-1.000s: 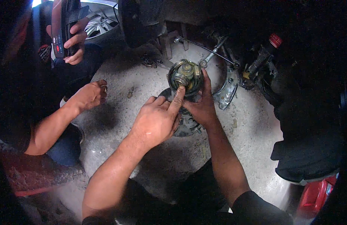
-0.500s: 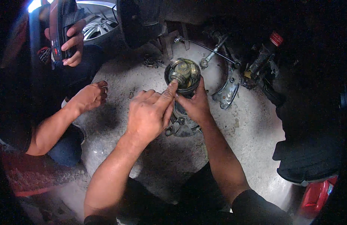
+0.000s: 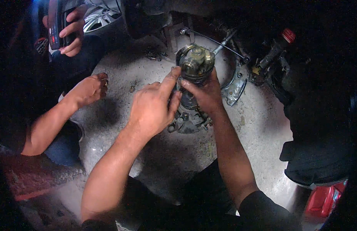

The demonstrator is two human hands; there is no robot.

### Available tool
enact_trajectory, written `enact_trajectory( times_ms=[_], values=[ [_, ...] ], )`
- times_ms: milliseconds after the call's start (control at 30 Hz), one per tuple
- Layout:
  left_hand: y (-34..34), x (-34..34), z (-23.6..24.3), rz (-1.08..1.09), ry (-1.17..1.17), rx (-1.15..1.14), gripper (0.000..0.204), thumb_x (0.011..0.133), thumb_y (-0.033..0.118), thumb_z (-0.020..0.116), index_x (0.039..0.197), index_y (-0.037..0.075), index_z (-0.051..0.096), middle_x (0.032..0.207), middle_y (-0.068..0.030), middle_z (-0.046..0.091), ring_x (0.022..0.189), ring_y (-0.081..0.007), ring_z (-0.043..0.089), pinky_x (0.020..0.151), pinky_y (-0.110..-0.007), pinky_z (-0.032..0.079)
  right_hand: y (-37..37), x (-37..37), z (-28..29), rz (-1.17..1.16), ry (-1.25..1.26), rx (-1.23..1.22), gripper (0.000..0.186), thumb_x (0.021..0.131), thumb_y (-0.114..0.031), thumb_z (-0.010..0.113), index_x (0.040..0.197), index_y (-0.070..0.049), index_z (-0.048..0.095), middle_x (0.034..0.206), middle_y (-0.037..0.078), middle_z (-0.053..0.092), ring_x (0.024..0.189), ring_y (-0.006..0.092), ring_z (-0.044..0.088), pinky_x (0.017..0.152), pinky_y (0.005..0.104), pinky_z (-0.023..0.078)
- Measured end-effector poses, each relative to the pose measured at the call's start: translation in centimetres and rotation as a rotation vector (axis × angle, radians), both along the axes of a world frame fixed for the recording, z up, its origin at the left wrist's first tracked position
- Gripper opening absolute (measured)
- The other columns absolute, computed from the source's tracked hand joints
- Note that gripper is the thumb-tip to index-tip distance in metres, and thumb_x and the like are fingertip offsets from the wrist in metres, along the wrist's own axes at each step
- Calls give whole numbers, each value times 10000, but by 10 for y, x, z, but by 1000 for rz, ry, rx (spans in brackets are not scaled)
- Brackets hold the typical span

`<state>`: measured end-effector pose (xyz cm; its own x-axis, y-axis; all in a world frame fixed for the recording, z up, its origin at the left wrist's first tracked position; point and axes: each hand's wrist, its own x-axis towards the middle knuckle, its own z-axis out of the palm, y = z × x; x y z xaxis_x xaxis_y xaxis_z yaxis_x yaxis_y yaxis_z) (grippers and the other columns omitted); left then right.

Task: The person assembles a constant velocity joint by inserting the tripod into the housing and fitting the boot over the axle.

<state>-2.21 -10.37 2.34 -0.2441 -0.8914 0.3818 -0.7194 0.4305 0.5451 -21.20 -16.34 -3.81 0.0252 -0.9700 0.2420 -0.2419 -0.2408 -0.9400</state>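
Observation:
A greasy tripod-type CV joint (image 3: 197, 57) is held up above the floor, its open end facing me, with the rollers and a yellowish grease film showing inside a dark rim. My right hand (image 3: 205, 92) is wrapped round its underside and right side. My left hand (image 3: 151, 104) is at the joint's lower left, index finger stretched out by the rim, thumb apart, other fingers partly curled. It grips nothing; whether the fingertip touches the rim I cannot tell. Below the joint, a dark shaft and a metal hub part (image 3: 188, 125) show between my hands.
A co-worker on the left holds a dark handheld device (image 3: 55, 27); their other hand (image 3: 91, 89) hangs near the floor. Beyond the joint lie a thin link rod (image 3: 213, 42), a metal control arm (image 3: 236, 90), small bolts (image 3: 155, 56) and a dark part with a red cap (image 3: 288, 35).
The joint and my right hand have moved slightly right and up and tilted. My left index fingertip has come off the rollers inside and is now outside at the rim.

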Motion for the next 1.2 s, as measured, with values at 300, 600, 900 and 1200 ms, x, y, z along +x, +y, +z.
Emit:
enact_trajectory(
  times_ms=[300, 600, 900, 1200],
  values=[
    [-4, 9, -9, -79, -138, -26, 301, 863, 171, 633, 1145, 71, 598, 798, -215, 655, 803, -402, 649, 732, -490, 519, 1, -13, 15, -43, -205, -33, 698, 774, -31, 780, 1356, -68, 396, 1252, 92, 587, 1127, 207, 583, 979, 361, 471],
    [-11, 13, -19, -152, -304, 114, 224, 879, 225, 620, 1033, 61, 621, 800, -235, 647, 778, -432, 638, 707, -520, 506, -6, -20, 7, -1, -335, -72, 676, 769, -57, 790, 1339, -72, 426, 1230, 78, 593, 1112, 205, 581, 985, 367, 457],
    [-14, 21, -23, -197, -383, 200, 292, 871, 214, 632, 1128, 76, 631, 818, -241, 660, 802, -421, 647, 730, -511, 511, -11, -26, 5, -31, -426, -42, 577, 771, -48, 785, 1279, -92, 514, 1152, 48, 625, 1056, 182, 591, 931, 333, 471],
    [-13, 20, -21, -206, -399, 280, 331, 862, 210, 644, 1169, 86, 645, 871, -246, 671, 841, -414, 653, 769, -501, 513, -13, -32, 5, -82, -438, -53, 645, 752, -41, 804, 1299, -77, 464, 1178, 63, 622, 1076, 188, 593, 959, 353, 466]
  ],
)
